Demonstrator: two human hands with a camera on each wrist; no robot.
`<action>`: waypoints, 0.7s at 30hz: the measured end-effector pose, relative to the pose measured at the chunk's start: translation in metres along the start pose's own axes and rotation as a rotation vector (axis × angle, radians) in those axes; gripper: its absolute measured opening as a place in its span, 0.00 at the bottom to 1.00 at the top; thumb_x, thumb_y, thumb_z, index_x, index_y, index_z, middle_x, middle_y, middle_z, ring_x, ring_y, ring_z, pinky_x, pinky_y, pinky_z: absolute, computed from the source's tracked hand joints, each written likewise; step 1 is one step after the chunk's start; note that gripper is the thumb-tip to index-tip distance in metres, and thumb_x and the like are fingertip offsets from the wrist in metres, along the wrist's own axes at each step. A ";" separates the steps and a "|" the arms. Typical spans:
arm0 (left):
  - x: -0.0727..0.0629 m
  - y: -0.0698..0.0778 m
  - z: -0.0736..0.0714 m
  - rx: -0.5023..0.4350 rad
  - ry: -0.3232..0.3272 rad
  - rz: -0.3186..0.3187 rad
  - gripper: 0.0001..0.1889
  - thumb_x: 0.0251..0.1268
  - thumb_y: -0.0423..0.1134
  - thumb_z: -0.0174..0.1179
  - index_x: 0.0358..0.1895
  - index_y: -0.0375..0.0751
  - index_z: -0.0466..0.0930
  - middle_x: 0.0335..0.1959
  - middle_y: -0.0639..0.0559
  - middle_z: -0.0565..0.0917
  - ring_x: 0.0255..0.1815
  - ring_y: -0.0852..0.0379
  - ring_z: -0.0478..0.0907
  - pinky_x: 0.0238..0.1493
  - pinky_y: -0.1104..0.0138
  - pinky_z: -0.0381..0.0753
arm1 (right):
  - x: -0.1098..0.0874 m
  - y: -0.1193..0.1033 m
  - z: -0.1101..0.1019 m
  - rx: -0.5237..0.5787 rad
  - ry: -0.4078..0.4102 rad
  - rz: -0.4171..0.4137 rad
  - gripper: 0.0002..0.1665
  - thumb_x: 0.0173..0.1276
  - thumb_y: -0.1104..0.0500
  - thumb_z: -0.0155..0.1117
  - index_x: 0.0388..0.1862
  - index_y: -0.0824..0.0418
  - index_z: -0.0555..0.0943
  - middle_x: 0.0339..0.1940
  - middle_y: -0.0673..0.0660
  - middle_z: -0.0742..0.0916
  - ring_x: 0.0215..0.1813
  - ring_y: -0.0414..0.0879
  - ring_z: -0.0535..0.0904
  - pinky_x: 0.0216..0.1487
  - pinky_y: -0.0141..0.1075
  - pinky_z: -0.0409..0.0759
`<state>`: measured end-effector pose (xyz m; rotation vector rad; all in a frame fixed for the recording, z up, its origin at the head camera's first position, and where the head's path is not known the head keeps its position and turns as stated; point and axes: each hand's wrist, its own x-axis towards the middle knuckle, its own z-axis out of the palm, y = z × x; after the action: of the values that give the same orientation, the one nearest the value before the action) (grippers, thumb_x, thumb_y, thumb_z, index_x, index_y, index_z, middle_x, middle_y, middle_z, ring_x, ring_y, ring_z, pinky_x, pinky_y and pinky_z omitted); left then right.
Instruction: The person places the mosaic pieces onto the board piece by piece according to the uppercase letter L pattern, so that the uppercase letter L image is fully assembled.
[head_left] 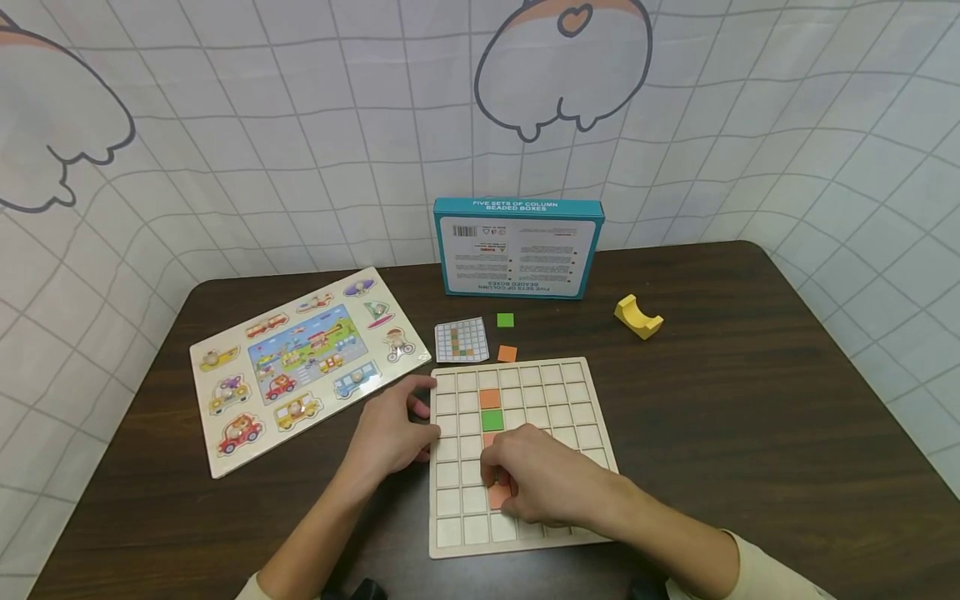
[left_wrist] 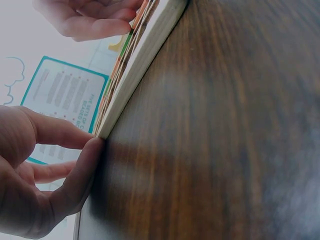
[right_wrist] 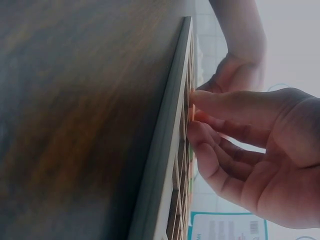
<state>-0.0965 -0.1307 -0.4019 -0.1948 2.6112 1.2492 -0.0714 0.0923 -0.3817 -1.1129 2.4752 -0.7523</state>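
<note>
A square wooden grid board (head_left: 528,540) lies in front of me. In its third column sit an orange tile (head_left: 489,398), a green tile (head_left: 491,420) and a partly covered orange tile (head_left: 489,438). Lower in that column, my right hand (head_left: 551,479) pinches another orange tile (head_left: 498,497) with thumb and curled fingers, low over the cells; its palm hides several cells. My left hand (head_left: 393,429) holds the board's left edge, thumb and index finger meeting at the rim in the left wrist view. A printed pattern card (head_left: 461,340) lies just beyond the board.
A loose green tile (head_left: 506,320) and an orange tile (head_left: 507,354) lie behind the board. Farther back stands a teal-and-white box (head_left: 517,250). A vehicle peg puzzle (head_left: 300,375) is at the left, and a yellow curved block (head_left: 638,317) at the right, all on the dark table (head_left: 712,400).
</note>
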 end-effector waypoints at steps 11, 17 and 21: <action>0.000 0.000 0.000 -0.003 0.002 0.003 0.34 0.53 0.28 0.67 0.68 0.46 0.77 0.41 0.45 0.80 0.16 0.56 0.82 0.21 0.65 0.85 | 0.001 0.000 0.000 0.001 -0.011 0.012 0.14 0.51 0.72 0.75 0.27 0.55 0.81 0.22 0.48 0.81 0.27 0.32 0.69 0.28 0.25 0.70; -0.001 0.000 0.000 -0.001 0.001 0.002 0.34 0.53 0.28 0.66 0.68 0.46 0.77 0.41 0.45 0.80 0.17 0.56 0.82 0.21 0.64 0.86 | 0.000 0.000 -0.003 0.019 -0.004 0.011 0.14 0.51 0.72 0.75 0.27 0.55 0.82 0.22 0.48 0.81 0.27 0.33 0.70 0.28 0.25 0.72; -0.001 0.000 0.000 -0.003 -0.001 0.000 0.34 0.53 0.28 0.66 0.68 0.46 0.77 0.41 0.45 0.80 0.17 0.56 0.82 0.21 0.64 0.86 | 0.000 0.002 -0.004 0.013 0.003 0.019 0.13 0.51 0.70 0.77 0.28 0.55 0.83 0.23 0.47 0.81 0.28 0.33 0.71 0.30 0.25 0.73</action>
<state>-0.0960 -0.1309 -0.4017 -0.1950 2.6086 1.2531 -0.0743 0.0950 -0.3791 -1.0835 2.4764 -0.7637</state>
